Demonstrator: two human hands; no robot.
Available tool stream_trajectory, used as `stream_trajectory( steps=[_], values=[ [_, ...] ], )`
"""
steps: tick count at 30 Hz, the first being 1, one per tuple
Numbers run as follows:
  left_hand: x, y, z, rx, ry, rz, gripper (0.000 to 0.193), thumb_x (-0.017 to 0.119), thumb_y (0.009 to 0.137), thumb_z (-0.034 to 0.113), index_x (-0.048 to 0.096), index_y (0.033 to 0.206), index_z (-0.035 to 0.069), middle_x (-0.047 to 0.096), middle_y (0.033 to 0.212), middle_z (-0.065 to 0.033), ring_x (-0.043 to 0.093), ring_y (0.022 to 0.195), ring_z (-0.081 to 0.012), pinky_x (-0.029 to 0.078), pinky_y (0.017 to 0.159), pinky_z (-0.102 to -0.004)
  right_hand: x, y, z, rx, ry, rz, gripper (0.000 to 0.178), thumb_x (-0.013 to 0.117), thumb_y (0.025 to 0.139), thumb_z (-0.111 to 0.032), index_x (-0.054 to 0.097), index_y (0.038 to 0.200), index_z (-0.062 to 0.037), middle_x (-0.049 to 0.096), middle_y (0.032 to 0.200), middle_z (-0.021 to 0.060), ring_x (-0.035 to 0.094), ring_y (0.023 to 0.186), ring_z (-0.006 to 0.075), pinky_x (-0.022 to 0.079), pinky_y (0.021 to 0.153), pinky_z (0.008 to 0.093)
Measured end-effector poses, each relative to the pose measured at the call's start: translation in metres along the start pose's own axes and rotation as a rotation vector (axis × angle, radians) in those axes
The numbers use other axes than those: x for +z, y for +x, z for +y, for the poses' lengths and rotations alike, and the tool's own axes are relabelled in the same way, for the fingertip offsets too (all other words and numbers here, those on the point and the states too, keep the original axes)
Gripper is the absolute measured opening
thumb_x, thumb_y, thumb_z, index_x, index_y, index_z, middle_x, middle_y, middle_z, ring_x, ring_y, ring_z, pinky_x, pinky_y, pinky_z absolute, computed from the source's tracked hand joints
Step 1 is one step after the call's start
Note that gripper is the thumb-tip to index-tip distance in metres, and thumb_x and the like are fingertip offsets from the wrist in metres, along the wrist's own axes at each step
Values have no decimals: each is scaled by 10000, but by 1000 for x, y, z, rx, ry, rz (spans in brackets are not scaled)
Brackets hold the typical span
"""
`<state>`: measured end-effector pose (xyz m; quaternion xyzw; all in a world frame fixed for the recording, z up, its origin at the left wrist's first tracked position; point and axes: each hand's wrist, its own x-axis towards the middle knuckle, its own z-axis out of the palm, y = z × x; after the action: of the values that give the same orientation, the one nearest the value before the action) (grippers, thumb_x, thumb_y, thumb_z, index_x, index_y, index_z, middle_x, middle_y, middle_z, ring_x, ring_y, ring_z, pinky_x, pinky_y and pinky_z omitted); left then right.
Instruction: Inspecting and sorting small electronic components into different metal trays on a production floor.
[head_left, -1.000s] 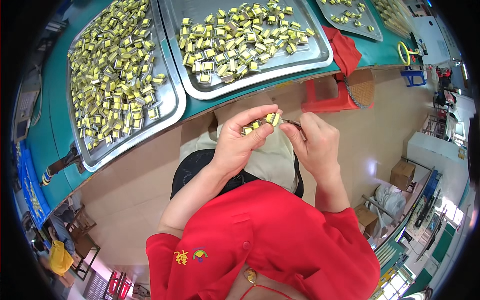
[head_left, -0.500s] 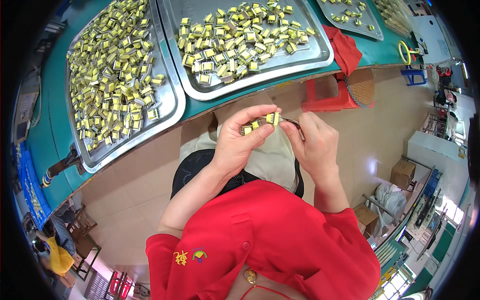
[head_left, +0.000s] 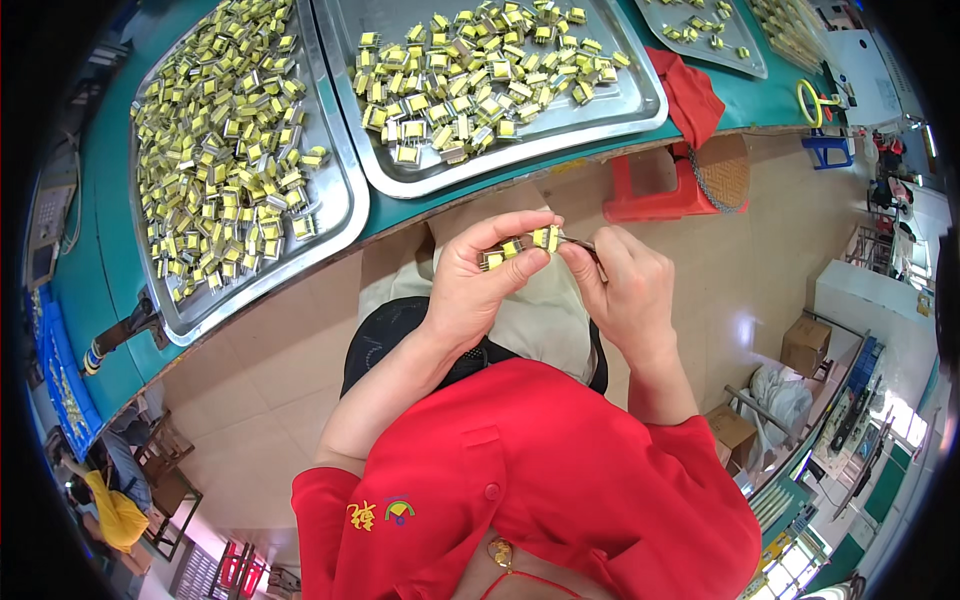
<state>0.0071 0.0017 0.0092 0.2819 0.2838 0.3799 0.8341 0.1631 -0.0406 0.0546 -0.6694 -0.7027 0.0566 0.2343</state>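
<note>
At centre, the left hand [head_left: 472,287] grasps yellow components [head_left: 545,239], the right hand [head_left: 635,287] a thin tool [head_left: 580,243]; upper-left tray [head_left: 338,180] and upper-centre tray [head_left: 590,115] lie loaded, finished share undeterminable.

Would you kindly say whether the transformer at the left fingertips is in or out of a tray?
Out: the left hand pinches the yellow transformer, away from the trays.

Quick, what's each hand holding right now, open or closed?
Left hand: closed, holding a few small yellow-wrapped transformers.
Right hand: closed on a thin tool, exact kind unclear.
</note>
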Motion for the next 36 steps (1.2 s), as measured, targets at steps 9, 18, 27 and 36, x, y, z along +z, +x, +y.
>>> stream_trajectory(
  steps=[9,18,27,36],
  values=[
    [0,-1,-1,-9,-17,-4,330,610,817,-37,575,1139,30,601,1107,-66,416,648,-17,316,520,-158,1,-2,2,-4,55,9,328,634,844,-225,448,642,-46,442,564,93,429,461,277,329,414,351],
    [-1,4,-2,-88,-63,78,299,502,873,-52,523,1169,-17,589,1095,-144,467,686,-58,307,477,-163,8,17,43,444,758,321,157,476,930,-86,554,1033,2,457,713,-4,436,656,37,367,570,213],
    [64,52,40,-140,39,-88,294,504,929,114,507,1186,-30,594,1101,-128,461,689,-39,302,471,-151,-4,25,142,335,-16,514,220,531,872,-15,631,1062,-61,570,832,64,536,709,143,431,625,261],
    [137,198,30,-236,245,-130,215,600,872,107,585,1031,-37,578,858,-52,478,685,-66,314,467,-179,1,25,161,272,-160,523,283,599,795,0,665,1038,-131,575,824,62,562,740,213,455,632,323]
  ],
)
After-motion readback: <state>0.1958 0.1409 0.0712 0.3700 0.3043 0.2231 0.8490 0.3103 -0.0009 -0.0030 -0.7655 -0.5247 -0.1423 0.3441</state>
